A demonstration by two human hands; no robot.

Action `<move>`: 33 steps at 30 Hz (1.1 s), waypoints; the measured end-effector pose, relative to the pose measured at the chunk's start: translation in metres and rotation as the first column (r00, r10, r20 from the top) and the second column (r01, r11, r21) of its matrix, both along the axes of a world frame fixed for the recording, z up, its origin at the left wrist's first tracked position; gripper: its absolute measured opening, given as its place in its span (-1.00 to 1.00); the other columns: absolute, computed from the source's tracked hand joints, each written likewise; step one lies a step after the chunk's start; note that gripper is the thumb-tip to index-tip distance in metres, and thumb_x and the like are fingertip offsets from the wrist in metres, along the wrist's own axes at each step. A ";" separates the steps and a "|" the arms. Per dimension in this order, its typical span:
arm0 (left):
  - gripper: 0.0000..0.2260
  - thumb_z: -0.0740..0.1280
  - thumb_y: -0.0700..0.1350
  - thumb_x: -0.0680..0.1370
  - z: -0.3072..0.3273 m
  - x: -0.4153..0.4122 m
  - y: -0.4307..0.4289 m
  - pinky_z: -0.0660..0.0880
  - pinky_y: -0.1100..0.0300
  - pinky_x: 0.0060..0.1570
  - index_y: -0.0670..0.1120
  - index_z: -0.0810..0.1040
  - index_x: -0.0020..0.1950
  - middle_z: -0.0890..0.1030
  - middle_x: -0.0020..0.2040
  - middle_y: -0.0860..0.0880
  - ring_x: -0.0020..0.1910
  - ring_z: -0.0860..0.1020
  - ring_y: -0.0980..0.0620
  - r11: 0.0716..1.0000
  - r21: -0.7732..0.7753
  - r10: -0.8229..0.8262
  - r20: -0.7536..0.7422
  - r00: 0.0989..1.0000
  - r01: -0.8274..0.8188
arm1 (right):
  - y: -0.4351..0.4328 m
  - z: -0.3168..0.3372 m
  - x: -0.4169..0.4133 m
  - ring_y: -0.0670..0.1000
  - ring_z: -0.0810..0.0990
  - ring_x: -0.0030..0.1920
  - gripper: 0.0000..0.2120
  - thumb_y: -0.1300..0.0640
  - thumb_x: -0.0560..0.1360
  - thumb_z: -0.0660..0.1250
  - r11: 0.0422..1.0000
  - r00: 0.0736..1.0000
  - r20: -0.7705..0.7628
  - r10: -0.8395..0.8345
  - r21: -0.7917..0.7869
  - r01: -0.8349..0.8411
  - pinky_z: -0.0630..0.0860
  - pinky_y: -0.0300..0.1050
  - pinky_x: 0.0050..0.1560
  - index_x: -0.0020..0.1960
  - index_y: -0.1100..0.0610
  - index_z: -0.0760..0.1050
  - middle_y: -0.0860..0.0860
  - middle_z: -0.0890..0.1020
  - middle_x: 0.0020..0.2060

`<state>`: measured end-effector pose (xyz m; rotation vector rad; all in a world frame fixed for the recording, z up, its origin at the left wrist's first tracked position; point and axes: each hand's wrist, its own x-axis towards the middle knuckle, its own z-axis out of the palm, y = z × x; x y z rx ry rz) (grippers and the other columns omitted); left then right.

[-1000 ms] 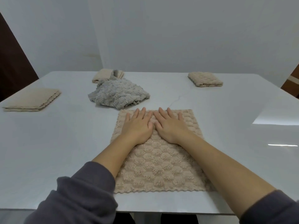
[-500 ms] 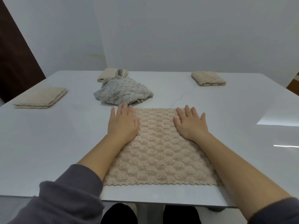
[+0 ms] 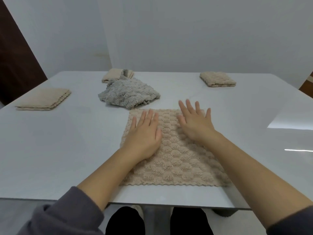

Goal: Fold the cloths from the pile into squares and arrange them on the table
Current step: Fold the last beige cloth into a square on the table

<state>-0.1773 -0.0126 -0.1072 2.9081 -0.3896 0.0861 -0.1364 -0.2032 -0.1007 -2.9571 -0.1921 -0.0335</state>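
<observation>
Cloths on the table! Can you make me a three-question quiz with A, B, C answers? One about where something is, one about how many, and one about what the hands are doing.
1. Where is the grey cloth?
A. Just beyond the flat beige cloth
B. On the floor
C. In a basket

2. How many folded beige cloths lie on the table?
A. One
B. Three
C. Six

3. How are the left hand and right hand?
A. Clenched in fists
B. Fingers straight, over the flat beige cloth
C. Gripping the grey cloth

Answers:
1 A: it lies crumpled past the flat cloth's far edge.
2 B: one is at the left, one behind the grey cloth, one at the far right.
3 B: the fingers are spread and neither hand grips anything.
</observation>
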 end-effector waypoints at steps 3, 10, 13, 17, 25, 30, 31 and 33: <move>-0.48 -0.11 0.02 0.65 -0.004 -0.017 -0.003 -0.26 -0.04 0.51 -0.02 -0.17 0.59 -0.21 0.59 0.01 0.54 -0.25 0.06 0.999 0.011 -0.042 -0.015 0.999 0.043 | 0.019 0.001 -0.027 0.07 -0.26 0.56 -0.47 -0.08 0.66 -0.19 0.993 0.992 -0.030 0.119 -0.016 -0.119 -0.29 0.25 0.50 0.59 -0.06 -0.24 -0.08 -0.20 0.57; -0.48 -0.12 0.09 0.66 -0.021 -0.030 0.007 -0.25 -0.02 0.51 0.00 -0.15 0.59 -0.18 0.59 0.05 0.55 -0.21 0.08 0.999 0.051 0.017 -0.072 0.997 -0.014 | 0.027 -0.024 -0.057 0.02 -0.22 0.57 -0.47 -0.11 0.66 -0.20 0.990 0.987 -0.087 0.132 -0.029 -0.135 -0.26 0.21 0.51 0.60 -0.04 -0.18 -0.11 -0.16 0.58; -0.47 -0.13 0.12 0.66 -0.022 -0.032 0.017 -0.26 0.02 0.51 -0.01 -0.16 0.59 -0.19 0.59 0.05 0.55 -0.21 0.10 0.998 0.033 0.058 -0.077 0.995 -0.055 | 0.014 -0.024 -0.059 0.00 -0.21 0.57 -0.46 -0.13 0.65 -0.20 0.995 0.991 -0.088 0.097 -0.028 -0.100 -0.24 0.19 0.52 0.60 -0.05 -0.17 -0.12 -0.16 0.58; -0.46 -0.15 0.12 0.66 -0.023 -0.038 0.039 -0.25 0.04 0.51 -0.04 -0.18 0.59 -0.21 0.58 0.02 0.55 -0.23 0.08 0.992 0.025 0.124 -0.092 0.988 -0.122 | -0.011 -0.025 -0.065 0.00 -0.22 0.57 -0.46 -0.13 0.65 -0.21 0.999 0.994 -0.105 -0.003 -0.037 -0.001 -0.25 0.16 0.52 0.60 -0.03 -0.17 -0.10 -0.17 0.58; -0.45 -0.16 0.12 0.65 -0.025 -0.040 0.044 -0.24 0.01 0.51 -0.06 -0.18 0.59 -0.21 0.59 0.00 0.54 -0.25 0.06 0.988 0.041 0.149 -0.095 0.984 -0.146 | 0.019 -0.005 -0.089 0.04 -0.27 0.56 -0.43 -0.07 0.65 -0.18 1.000 1.000 -0.022 -0.010 -0.006 0.010 -0.32 0.27 0.48 0.60 0.08 -0.20 -0.04 -0.20 0.58; -0.45 -0.13 0.11 0.66 -0.024 -0.042 0.044 -0.23 0.00 0.51 -0.07 -0.16 0.59 -0.19 0.59 -0.01 0.55 -0.24 0.05 0.989 0.032 0.145 -0.102 0.984 -0.143 | 0.075 -0.015 -0.099 0.03 -0.30 0.55 -0.44 -0.07 0.66 -0.19 0.987 0.983 -0.089 0.160 0.021 -0.159 -0.31 0.22 0.50 0.59 0.06 -0.22 -0.05 -0.23 0.57; -0.45 -0.13 0.12 0.66 -0.024 -0.042 0.044 -0.24 0.00 0.51 -0.07 -0.16 0.59 -0.19 0.59 -0.01 0.55 -0.24 0.05 0.989 0.030 0.144 -0.101 0.984 -0.142 | 0.073 -0.019 -0.099 0.03 -0.30 0.55 -0.44 -0.09 0.66 -0.20 0.987 0.982 -0.101 0.161 0.012 -0.160 -0.31 0.21 0.50 0.59 0.05 -0.22 -0.06 -0.23 0.57; -0.45 -0.14 0.12 0.65 -0.024 -0.042 0.045 -0.24 -0.01 0.51 -0.07 -0.17 0.59 -0.20 0.59 -0.01 0.54 -0.25 0.05 0.990 0.032 0.142 -0.097 0.985 -0.140 | 0.057 -0.023 -0.102 0.00 -0.28 0.55 -0.44 -0.10 0.65 -0.21 0.990 0.985 -0.095 0.142 0.001 -0.142 -0.30 0.18 0.51 0.59 0.03 -0.22 -0.09 -0.22 0.57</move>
